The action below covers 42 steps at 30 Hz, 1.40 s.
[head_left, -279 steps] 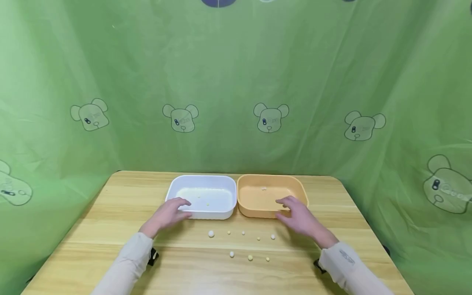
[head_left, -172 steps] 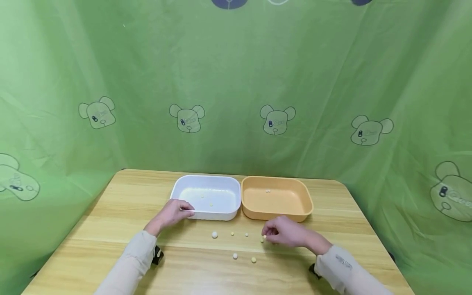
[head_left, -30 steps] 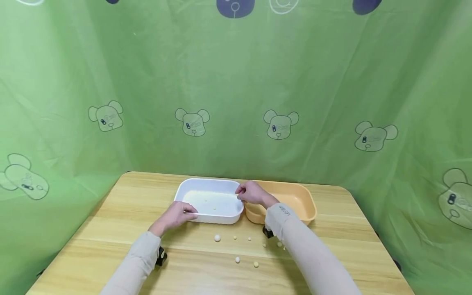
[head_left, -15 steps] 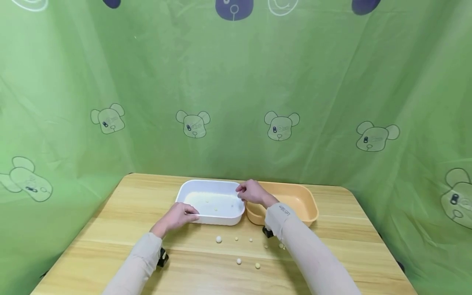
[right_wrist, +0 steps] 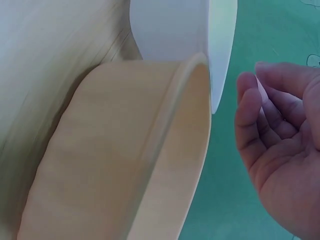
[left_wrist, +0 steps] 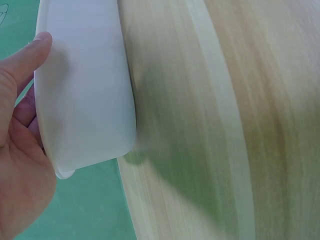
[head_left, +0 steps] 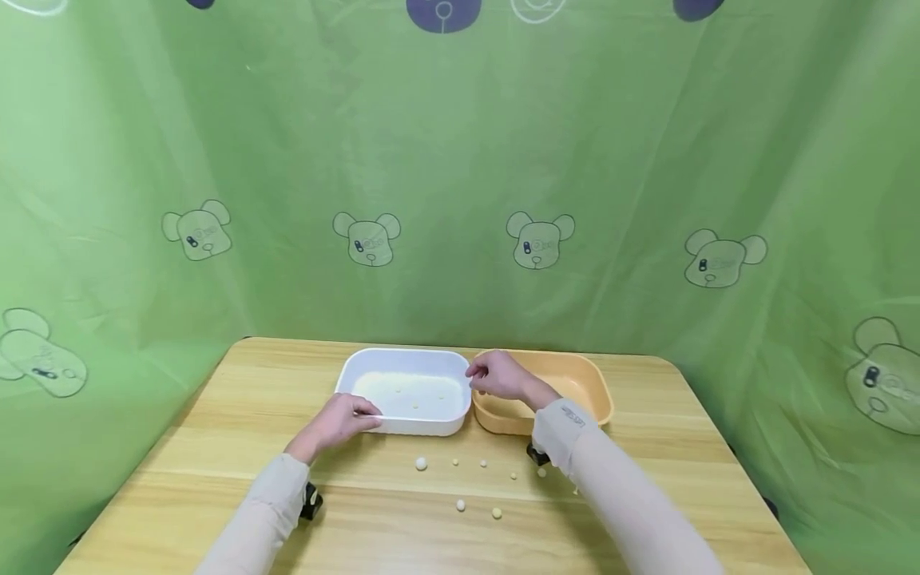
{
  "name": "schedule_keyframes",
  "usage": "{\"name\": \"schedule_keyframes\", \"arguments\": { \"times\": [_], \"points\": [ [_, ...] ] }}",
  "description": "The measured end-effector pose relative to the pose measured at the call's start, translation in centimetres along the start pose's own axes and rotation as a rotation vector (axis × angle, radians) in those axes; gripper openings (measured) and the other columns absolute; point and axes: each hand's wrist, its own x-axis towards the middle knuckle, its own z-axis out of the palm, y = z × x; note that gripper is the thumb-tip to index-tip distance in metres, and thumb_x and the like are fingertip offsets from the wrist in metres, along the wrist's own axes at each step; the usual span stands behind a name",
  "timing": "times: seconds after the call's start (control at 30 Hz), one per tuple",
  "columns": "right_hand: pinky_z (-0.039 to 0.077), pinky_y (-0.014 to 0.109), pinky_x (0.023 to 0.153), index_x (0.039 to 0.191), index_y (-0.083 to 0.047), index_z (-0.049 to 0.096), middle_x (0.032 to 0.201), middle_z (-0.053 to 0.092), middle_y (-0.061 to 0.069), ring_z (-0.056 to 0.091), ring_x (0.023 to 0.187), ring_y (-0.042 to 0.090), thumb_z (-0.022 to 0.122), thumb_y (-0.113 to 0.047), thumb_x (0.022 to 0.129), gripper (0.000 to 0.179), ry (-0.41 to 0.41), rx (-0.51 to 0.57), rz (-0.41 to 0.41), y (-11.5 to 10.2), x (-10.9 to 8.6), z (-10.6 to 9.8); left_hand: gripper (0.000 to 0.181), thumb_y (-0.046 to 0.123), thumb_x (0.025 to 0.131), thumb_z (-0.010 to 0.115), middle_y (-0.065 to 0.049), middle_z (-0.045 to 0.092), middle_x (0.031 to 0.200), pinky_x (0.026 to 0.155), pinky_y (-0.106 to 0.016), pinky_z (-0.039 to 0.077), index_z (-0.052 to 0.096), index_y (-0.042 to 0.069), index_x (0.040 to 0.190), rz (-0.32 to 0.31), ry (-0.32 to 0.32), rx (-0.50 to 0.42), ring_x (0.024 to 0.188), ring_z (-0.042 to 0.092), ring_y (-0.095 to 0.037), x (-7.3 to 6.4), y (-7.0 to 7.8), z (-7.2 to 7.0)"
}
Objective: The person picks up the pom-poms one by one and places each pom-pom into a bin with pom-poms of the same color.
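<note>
My left hand [head_left: 341, 419] grips the near-left rim of the white tray [head_left: 424, 426]. In the left wrist view its thumb [left_wrist: 42, 42] lies along the tray's outer wall, with the other fingers behind the rim. Several tiny yellow balls, one of them a yellow ball [head_left: 441, 398] at the right, lie inside. My right hand [head_left: 499, 375] hovers over the meeting rims of the white tray and the orange tray [head_left: 604, 415]. Its fingers are loosely curled, thumb and forefinger tips slightly apart in the right wrist view, and no ball shows between them.
Several small balls lie on the wooden table [head_left: 216, 447] before the trays, among them a large white ball [head_left: 421, 463], a white ball [head_left: 461, 505] and a yellow ball [head_left: 497, 513]. A green curtain [head_left: 446, 303] hangs behind. The right forearm hides part of the table.
My left hand took hold of the white tray's rim. My right hand picked up a small yellow ball from the table, carried it over the white tray and let it drop in.
</note>
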Motion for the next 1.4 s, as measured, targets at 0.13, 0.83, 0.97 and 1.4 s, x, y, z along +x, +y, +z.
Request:
{"name": "schedule_keyframes", "arguments": {
  "times": [0.13, 0.83, 0.97, 1.4],
  "points": [
    [0.051, 0.026, 0.061, 0.094, 0.005, 0.066, 0.073, 0.061, 0.002, 0.06, 0.064, 0.013, 0.06, 0.002, 0.084, 0.012, -0.019, 0.001, -0.025, 0.2, -1.1, -0.5, 0.012, 0.023, 0.085, 0.071, 0.004, 0.07, 0.089, 0.079, -0.033, 0.049, 0.075, 0.014, 0.091, 0.004, -0.002, 0.0, 0.085, 0.062, -0.014, 0.0, 0.0, -0.1],
    [0.05, 0.025, 0.068, 0.086, -0.004, 0.069, 0.077, 0.064, -0.006, 0.058, 0.073, 0.008, 0.069, -0.007, 0.084, 0.004, -0.055, -0.044, -0.088, 1.3, -7.4, -1.5, 0.012, 0.022, 0.085, 0.071, 0.003, 0.07, 0.089, 0.08, -0.033, 0.049, 0.075, 0.013, 0.09, 0.015, 0.009, 0.002, 0.085, 0.063, -0.014, -0.1, -0.1, 0.0],
    [0.05, 0.024, 0.068, 0.086, -0.003, 0.07, 0.077, 0.065, -0.007, 0.059, 0.072, 0.007, 0.069, -0.007, 0.084, 0.004, -0.063, -0.064, -0.119, 1.5, -8.5, -1.5, 0.011, 0.021, 0.086, 0.071, 0.004, 0.07, 0.088, 0.08, -0.033, 0.049, 0.075, 0.013, 0.09, 0.023, 0.013, 0.015, 0.085, 0.063, -0.014, -0.1, -0.1, 0.1],
    [0.051, 0.023, 0.065, 0.082, -0.012, 0.07, 0.075, 0.066, -0.005, 0.059, 0.07, 0.005, 0.069, -0.002, 0.083, 0.01, -0.126, -0.05, -0.132, 2.9, -10.9, -1.0, 0.01, 0.021, 0.085, 0.071, 0.004, 0.07, 0.088, 0.08, -0.034, 0.048, 0.075, 0.013, 0.09, 0.006, 0.012, -0.012, 0.084, 0.062, -0.014, -0.1, 0.0, 0.0]
  ]
}}
